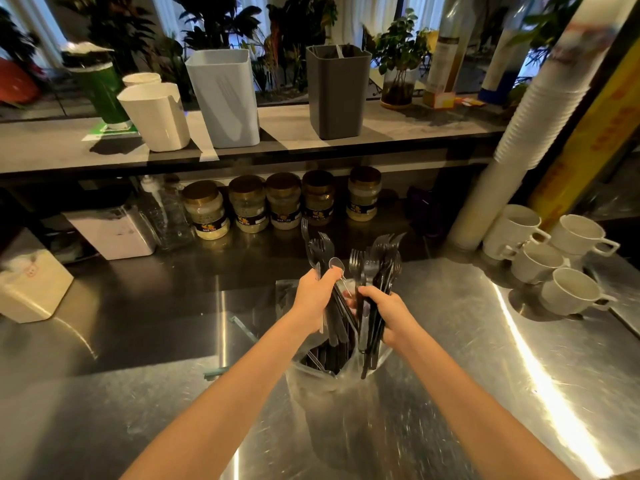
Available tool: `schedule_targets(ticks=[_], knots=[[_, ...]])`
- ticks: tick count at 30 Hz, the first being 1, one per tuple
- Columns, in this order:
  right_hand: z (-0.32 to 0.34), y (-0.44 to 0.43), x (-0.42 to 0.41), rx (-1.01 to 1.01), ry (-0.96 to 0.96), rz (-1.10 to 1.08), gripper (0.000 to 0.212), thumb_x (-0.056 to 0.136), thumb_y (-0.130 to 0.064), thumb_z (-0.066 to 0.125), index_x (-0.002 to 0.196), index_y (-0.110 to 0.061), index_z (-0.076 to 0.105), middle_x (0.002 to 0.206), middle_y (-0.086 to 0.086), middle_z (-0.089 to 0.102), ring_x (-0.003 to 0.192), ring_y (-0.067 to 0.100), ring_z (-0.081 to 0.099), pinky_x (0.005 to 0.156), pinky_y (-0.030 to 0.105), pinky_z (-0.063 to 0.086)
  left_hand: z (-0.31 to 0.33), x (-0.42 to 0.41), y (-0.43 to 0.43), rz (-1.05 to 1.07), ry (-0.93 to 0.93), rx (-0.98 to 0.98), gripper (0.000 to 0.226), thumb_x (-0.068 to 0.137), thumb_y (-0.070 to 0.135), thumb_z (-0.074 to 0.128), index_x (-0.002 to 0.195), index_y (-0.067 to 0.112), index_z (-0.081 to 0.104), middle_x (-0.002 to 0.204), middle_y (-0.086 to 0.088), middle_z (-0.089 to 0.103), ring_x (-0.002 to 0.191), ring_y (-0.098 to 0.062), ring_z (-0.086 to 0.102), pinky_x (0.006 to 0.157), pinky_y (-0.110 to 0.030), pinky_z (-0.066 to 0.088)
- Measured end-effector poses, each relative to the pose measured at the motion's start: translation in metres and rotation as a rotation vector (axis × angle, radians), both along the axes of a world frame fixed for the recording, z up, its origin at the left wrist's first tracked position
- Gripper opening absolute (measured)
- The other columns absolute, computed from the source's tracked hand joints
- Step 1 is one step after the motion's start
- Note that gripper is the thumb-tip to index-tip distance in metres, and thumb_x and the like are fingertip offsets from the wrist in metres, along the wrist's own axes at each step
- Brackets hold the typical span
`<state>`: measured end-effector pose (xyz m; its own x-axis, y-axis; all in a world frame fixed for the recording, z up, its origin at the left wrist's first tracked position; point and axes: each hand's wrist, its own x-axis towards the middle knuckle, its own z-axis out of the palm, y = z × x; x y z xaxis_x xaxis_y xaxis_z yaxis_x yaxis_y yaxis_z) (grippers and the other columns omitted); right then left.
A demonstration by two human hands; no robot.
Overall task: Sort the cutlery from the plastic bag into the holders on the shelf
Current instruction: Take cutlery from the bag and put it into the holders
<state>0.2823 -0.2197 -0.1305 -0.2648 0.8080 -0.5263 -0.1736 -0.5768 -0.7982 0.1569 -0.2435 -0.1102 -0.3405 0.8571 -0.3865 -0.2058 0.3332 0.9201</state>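
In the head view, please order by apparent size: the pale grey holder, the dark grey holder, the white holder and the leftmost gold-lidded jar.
1-2. pale grey holder and dark grey holder: nearly alike, so not ranked.
3. white holder.
4. leftmost gold-lidded jar, smallest although it seems nearer to the camera.

My fingertips are disappearing behind the black cutlery (383, 268) that my left hand (316, 299) and right hand (389, 311) are gripping. The plastic bag (311, 377) is blurring the handles inside it. The far jars (248, 202) are showing labels too small to read.
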Motion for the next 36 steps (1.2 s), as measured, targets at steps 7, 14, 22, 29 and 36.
schedule_targets(ticks=[7, 14, 22, 29, 36], knots=[[0.004, 0.002, 0.003, 0.03, -0.103, 0.048, 0.013, 0.088, -0.009, 0.062, 0.099, -0.002, 0.064, 0.082, 0.009, 0.071, 0.073, 0.017, 0.068, 0.06, 0.027, 0.055, -0.002, -0.006, 0.001, -0.09, 0.047, 0.01, 0.027, 0.095, 0.023, 0.051, 0.078, 0.016, 0.07, 0.112, -0.004, 0.065, 0.111, -0.021, 0.055, 0.097, -0.04, 0.043], [0.001, 0.002, 0.002, 0.031, -0.01, 0.051, 0.009, 0.087, -0.009, 0.063, 0.093, -0.002, 0.062, 0.068, 0.003, 0.061, 0.061, 0.011, 0.059, 0.064, 0.025, 0.053, -0.001, -0.008, -0.001, -0.118, -0.077, -0.011, 0.012, 0.093, 0.019, 0.054, 0.1, 0.01, 0.057, 0.083, -0.005, 0.055, 0.072, -0.015, 0.059, 0.063, -0.024, 0.051], [-0.003, -0.009, -0.013, 0.223, -0.04, 0.127, 0.043, 0.082, -0.032, 0.07, 0.12, -0.013, 0.06, 0.106, 0.007, 0.07, 0.098, 0.022, 0.068, 0.089, 0.041, 0.054, 0.002, 0.001, 0.004, -0.119, 0.026, 0.002, 0.017, 0.096, 0.022, 0.052, 0.111, 0.015, 0.052, 0.1, 0.002, 0.059, 0.085, -0.006, 0.056, 0.064, -0.02, 0.046], [-0.001, -0.011, -0.018, 0.283, -0.041, 0.2, 0.042, 0.083, -0.026, 0.069, 0.121, -0.018, 0.053, 0.112, 0.003, 0.067, 0.103, 0.017, 0.064, 0.093, 0.034, 0.05, 0.002, 0.0, 0.013, -0.14, 0.118, -0.119, 0.059, 0.087, 0.043, 0.062, 0.124, 0.0, 0.048, 0.117, -0.019, 0.06, 0.095, -0.016, 0.062, 0.056, -0.018, 0.047], [0.007, -0.004, -0.013, 0.277, -0.063, 0.358, 0.038, 0.082, -0.021, 0.07, 0.117, -0.02, 0.054, 0.11, 0.006, 0.066, 0.101, 0.019, 0.064, 0.082, 0.028, 0.053, 0.011, -0.003, 0.011, -0.246, 0.182, -0.176, 0.056, 0.088, 0.061, 0.043, 0.092, 0.006, 0.056, 0.069, -0.002, 0.054, 0.061, -0.011, 0.052, 0.055, -0.02, 0.042]])
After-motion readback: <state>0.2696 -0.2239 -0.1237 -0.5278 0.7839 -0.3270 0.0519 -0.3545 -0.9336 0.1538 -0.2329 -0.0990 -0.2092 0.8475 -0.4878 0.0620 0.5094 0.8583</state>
